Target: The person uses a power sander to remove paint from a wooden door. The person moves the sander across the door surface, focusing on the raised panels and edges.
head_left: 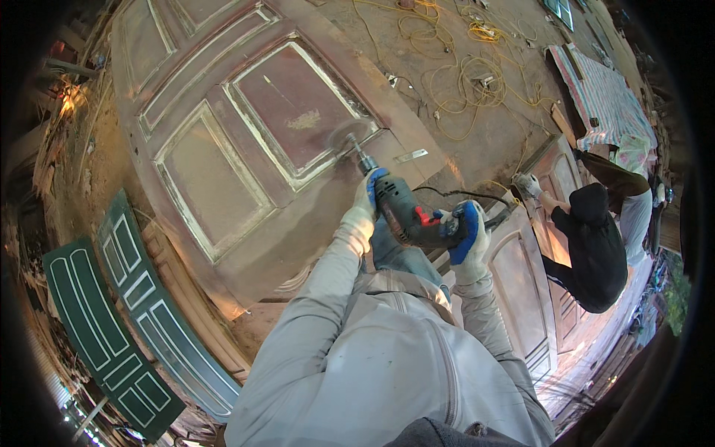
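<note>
A large reddish-brown panelled wooden door (223,134) lies flat in front of me, its panel edges sanded pale. My left hand (363,205), in a white and blue glove, grips the front of a dark green power drill (406,216). My right hand (465,235), gloved the same way, holds the drill's rear handle. A spinning round sanding disc (346,138) on the drill's shaft is blurred and presses on the door by the lower corner of a raised panel.
Another person (596,238) in dark clothes crouches at the right over a second brown door (521,290). Yellow cables (477,82) lie coiled on the ground beyond. Green panelled shutters (119,328) lie at the lower left. A striped cloth (603,97) lies at the upper right.
</note>
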Available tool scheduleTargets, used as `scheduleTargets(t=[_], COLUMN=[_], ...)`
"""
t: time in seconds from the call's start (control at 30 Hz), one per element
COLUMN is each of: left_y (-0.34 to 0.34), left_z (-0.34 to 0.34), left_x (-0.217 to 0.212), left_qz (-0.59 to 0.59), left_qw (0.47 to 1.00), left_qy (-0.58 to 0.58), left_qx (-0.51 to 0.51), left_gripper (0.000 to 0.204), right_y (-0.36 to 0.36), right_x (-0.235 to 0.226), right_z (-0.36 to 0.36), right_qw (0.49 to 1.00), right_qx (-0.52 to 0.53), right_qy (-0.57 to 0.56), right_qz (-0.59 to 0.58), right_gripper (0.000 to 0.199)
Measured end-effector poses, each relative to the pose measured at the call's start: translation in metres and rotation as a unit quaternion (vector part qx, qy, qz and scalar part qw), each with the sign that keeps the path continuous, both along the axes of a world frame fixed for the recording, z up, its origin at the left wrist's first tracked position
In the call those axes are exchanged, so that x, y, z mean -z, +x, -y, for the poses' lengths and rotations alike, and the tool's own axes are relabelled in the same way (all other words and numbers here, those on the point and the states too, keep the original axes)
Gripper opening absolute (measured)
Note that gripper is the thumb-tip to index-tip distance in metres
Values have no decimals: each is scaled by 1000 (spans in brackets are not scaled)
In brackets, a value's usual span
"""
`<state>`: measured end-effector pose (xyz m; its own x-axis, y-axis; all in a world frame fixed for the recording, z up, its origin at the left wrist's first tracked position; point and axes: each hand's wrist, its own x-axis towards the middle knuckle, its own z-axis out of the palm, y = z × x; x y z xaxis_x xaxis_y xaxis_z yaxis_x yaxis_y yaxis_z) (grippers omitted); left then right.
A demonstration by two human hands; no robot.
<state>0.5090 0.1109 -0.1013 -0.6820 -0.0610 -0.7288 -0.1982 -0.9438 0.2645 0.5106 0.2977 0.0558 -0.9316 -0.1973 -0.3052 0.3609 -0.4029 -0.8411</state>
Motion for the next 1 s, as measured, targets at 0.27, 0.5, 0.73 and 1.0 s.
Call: scheduleTargets(t=[0.27, 0.5, 0.73, 1.0], left_y=[12, -3, 11, 73], left_z=[5, -1, 0, 31], left_x=[10, 13, -3, -16], left_qz=[9, -41, -25, 8], left_qw=[1000, 998, 999, 998], left_qy=[3, 57, 31, 57], left_qx=[1, 3, -2, -36], left_gripper=[15, 14, 17, 19], right_y=[-1, 1, 1, 54], right_x=[5, -14, -31, -27], right_z=[4, 16, 22, 49], right_qw=[998, 998, 999, 999], right_qx=[31, 22, 13, 3], right_qy=[9, 54, 33, 33], right_qz=[46, -15, 20, 12], right_gripper=[20, 19, 17, 18])
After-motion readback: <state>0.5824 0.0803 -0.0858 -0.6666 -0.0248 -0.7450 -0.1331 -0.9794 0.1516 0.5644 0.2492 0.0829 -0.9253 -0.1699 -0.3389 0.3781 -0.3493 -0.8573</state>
